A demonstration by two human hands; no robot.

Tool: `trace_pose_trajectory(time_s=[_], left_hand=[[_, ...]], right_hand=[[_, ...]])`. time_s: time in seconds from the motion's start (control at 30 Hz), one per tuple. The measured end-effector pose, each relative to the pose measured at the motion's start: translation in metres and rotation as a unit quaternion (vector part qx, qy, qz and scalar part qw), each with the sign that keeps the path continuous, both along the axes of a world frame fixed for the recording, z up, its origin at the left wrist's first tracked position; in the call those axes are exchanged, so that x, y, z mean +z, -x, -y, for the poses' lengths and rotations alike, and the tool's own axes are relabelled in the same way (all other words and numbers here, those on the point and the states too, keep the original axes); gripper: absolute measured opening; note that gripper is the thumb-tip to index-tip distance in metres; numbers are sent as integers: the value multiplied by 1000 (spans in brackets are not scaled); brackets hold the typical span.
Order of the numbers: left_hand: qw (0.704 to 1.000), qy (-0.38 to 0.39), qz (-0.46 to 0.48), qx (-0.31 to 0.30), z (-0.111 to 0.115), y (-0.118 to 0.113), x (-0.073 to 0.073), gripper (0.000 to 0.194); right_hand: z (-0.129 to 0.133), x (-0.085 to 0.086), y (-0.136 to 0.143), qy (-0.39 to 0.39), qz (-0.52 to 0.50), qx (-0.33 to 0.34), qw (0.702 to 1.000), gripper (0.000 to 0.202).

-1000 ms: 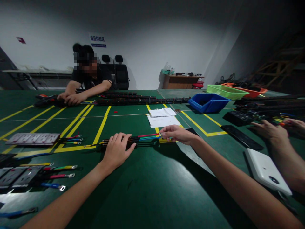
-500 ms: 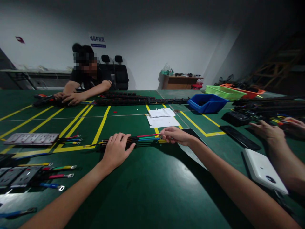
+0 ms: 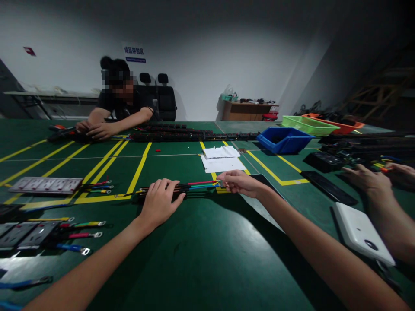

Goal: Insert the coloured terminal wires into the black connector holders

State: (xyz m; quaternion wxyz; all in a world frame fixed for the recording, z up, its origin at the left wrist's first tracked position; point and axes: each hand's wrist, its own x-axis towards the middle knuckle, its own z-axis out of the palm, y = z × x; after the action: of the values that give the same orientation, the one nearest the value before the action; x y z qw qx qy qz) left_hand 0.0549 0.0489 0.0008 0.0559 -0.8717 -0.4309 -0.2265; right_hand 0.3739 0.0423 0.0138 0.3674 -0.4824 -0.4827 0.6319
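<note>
My left hand (image 3: 161, 202) lies over a dark wire bundle (image 3: 142, 192), its fingers curled across the far side and the thumb along the near side. From under that hand, red, green and blue wires (image 3: 199, 185) run to the right, close together. At their right end my right hand (image 3: 238, 183) pinches the wire tips, where a metal lug and a bit of yellow show. The fingers partly cover those tips. A thin wire with a yellow sleeve and lug (image 3: 121, 196) sticks out at the bundle's left end.
Socket strips (image 3: 45, 185) with lugged wires (image 3: 78, 249) lie on the left. White papers (image 3: 223, 163), a blue bin (image 3: 283, 140) and a white device (image 3: 361, 233) are beyond and right. A co-worker's hands (image 3: 369, 181) work at right; another person (image 3: 116, 99) leans over the far side.
Both hands keep their places on the wires, with only a very slight shift of the right fingers. The view has tilted a little.
</note>
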Motion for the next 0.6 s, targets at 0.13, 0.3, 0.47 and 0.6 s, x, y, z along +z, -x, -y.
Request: trace_pose_trajectory(time_s=[0.13, 0.3, 0.47, 0.6], left_hand=[[1000, -4, -5, 2, 1, -1, 0, 43], [1000, 2, -4, 5, 2, -1, 1, 42], [1000, 1, 4, 10, 3, 0, -2, 42], [1000, 5, 2, 13, 6, 0, -3, 42]], right_hand=[[1, 1, -2, -17, 83, 44, 995, 38], [2, 3, 2, -64, 153, 34, 986, 43], [4, 6, 5, -123, 227, 49, 965, 44], [5, 3, 3, -126, 241, 55, 961, 46]])
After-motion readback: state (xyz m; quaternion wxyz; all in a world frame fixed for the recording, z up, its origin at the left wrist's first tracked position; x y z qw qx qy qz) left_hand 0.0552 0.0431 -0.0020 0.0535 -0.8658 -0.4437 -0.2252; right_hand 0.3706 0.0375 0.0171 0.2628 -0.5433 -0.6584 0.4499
